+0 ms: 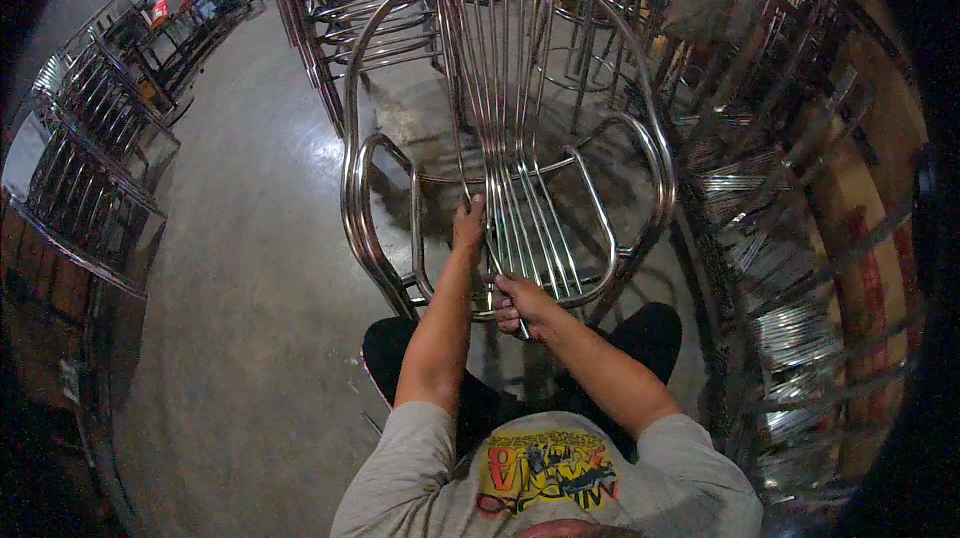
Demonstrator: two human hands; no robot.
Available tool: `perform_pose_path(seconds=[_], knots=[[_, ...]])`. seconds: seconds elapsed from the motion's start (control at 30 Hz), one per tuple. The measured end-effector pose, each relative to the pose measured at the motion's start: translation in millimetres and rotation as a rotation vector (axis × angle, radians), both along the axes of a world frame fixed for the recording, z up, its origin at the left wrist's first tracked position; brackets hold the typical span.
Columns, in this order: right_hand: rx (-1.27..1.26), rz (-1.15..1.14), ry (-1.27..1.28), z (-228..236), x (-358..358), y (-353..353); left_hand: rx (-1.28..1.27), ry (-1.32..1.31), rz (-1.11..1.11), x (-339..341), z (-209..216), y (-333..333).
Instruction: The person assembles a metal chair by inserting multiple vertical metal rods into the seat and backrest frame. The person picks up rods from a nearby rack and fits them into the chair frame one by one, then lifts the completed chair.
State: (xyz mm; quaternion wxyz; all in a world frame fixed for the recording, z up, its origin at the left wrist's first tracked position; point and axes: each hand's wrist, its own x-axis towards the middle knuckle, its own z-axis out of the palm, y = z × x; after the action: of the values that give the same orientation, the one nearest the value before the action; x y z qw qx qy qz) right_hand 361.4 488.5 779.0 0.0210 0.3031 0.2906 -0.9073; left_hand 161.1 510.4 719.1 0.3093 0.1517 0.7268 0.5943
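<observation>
In front of me stands a shiny tubular metal chair frame, with a rounded back loop and a looped armrest on each side. Several thin bars run down its back and bend forward into the seat. My left hand is closed around a thin metal rod at the left side of the seat bars. Nearer to me, my right hand grips the same rod close to its lower end, by the seat's front edge. The rod's end pokes out below the right fist. Fingers partly hide where the rod meets the other bars.
Stacked metal frames rise behind the chair. More chair frames line the left side. Bundles of shiny metal tubes lie along the right, beside brown cardboard. A cluttered workbench is at the far left. Concrete floor lies between.
</observation>
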Motion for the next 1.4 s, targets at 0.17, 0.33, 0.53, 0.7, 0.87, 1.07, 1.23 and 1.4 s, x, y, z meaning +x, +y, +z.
perform_pose_path(seconds=[0.17, 0.33, 0.53, 0.7, 0.87, 1.07, 1.23, 1.4], knots=[[-0.033, 0.008, 0.021, 2.5, -9.6, 3.4, 0.159, -0.116, 0.039, 2.9, -10.9, 3.4], [0.020, -0.039, -0.031, 4.5, -10.0, -2.8, 0.214, -0.061, -0.027, -8.2, -32.8, 10.0], [0.207, -0.109, -0.094, 0.1, -14.3, -6.9, 0.133, 0.026, 0.007, 7.9, -10.4, -2.3], [0.452, -0.058, -0.132, -4.3, -19.7, -23.8, -0.515, 0.438, -0.267, 27.3, 42.2, -47.2], [0.846, 0.046, -0.187, -0.8, -17.4, -28.0, -0.427, 0.243, -0.469, 31.0, 43.3, -73.2], [1.964, -0.168, -0.245, -0.8, 2.3, -6.1, -0.114, -0.066, -0.120, 37.6, -5.9, -61.7], [2.001, 0.093, -0.276, -17.1, 12.3, -10.7, 0.054, -0.104, 0.033, 39.4, -19.6, -59.0], [2.129, 0.132, -0.319, -23.5, 3.1, -9.5, 0.009, -0.104, 0.017, 30.3, -12.2, -50.8]])
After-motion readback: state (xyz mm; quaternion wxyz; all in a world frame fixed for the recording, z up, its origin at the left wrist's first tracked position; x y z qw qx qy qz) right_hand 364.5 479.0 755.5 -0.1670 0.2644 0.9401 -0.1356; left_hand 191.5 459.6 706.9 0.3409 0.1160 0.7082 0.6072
